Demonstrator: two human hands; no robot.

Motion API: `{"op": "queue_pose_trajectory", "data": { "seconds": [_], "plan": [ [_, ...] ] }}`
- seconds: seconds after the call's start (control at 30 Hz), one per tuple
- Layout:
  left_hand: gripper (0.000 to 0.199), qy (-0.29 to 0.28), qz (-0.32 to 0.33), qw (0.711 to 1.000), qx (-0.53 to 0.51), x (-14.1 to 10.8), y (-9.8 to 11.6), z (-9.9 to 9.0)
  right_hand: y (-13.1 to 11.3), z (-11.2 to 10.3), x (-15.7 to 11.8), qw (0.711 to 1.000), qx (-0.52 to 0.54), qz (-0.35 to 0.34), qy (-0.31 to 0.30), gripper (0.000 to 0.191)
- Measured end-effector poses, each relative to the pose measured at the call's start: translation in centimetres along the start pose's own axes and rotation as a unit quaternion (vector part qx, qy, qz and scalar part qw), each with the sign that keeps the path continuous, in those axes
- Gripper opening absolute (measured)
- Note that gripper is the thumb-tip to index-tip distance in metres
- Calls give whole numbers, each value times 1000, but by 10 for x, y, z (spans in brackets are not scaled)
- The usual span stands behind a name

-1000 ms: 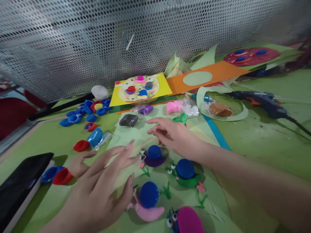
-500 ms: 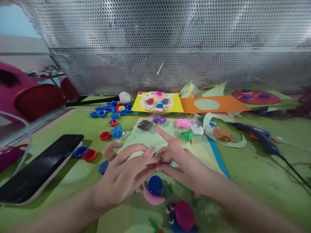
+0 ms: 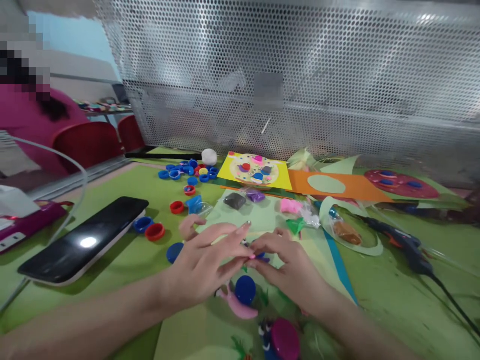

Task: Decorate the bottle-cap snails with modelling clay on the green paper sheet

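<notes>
Fingertips of both my hands meet over the paper. My left hand [image 3: 213, 257] pinches a small pink piece of modelling clay [image 3: 252, 257] between thumb and finger. Against the same piece, the bent index finger and thumb of my right hand [image 3: 290, 257] are closed. A blue-purple shape [image 3: 263, 258] shows partly behind the right fingers; its kind is hidden. Just below the hands lies a pink clay snail [image 3: 240, 306] with a blue bottle cap [image 3: 245, 290] as its shell. Nearer to me is a dark blue snail [image 3: 267, 340] with a magenta cap [image 3: 285, 339].
Blue and red caps [image 3: 177, 207] lie at left, beside a phone [image 3: 88, 240] and a power strip [image 3: 30, 225]. Bagged clay [image 3: 235, 201] lies beyond the hands. A glue gun [image 3: 403, 242] rests at right. Decorated cards [image 3: 287, 182] stand before the perforated metal panel [image 3: 210, 100].
My right index finger, raised and stretched before, has bent down to the pink piece. The whole view has shifted, so things appear farther right and mostly lower.
</notes>
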State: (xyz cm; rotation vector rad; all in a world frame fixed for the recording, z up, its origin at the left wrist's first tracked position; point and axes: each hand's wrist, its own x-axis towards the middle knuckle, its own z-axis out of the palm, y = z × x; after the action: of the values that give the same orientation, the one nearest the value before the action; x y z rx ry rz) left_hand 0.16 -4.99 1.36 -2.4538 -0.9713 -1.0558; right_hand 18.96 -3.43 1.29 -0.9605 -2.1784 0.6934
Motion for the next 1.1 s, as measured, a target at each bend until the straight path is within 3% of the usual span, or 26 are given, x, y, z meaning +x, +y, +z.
{"op": "queue_pose_trajectory", "data": {
  "seconds": [0.07,0.17,0.23,0.3,0.37,0.47,0.53,0.63,0.7,0.77,1.0,1.1],
  "plan": [
    [13,12,24,1000,16,-4,-2,1,0,1,-1,1000,4,-3,5,2],
    [37,49,70,995,42,-8,-3,1,-1,3,-1,1000,6,1,12,2],
    [40,60,89,993,52,-7,-2,1,-1,4,-1,1000,8,4,15,2],
    [31,49,65,996,42,-3,-1,1,0,3,0,1000,10,11,18,5],
    [30,37,-9,999,1,0,-1,2,3,1,2,999,11,26,31,10],
    [54,30,-92,993,-68,3,-3,6,9,-2,3,996,23,58,61,10],
    [65,16,-97,992,-80,2,-5,8,11,-2,3,995,47,61,60,11],
    [58,-23,-101,992,-68,-2,-7,11,11,3,2,997,47,36,43,10],
    [46,-48,-95,993,-57,-4,-7,11,10,7,2,998,26,26,44,3],
    [37,-64,-85,993,-46,-5,-8,10,10,10,2,999,18,25,39,9],
    [76,-8,-18,997,-73,-7,-12,13,13,8,2,998,43,27,25,10],
    [65,3,17,998,-65,-10,-13,13,11,7,2,997,54,44,16,10]
  ]
}}
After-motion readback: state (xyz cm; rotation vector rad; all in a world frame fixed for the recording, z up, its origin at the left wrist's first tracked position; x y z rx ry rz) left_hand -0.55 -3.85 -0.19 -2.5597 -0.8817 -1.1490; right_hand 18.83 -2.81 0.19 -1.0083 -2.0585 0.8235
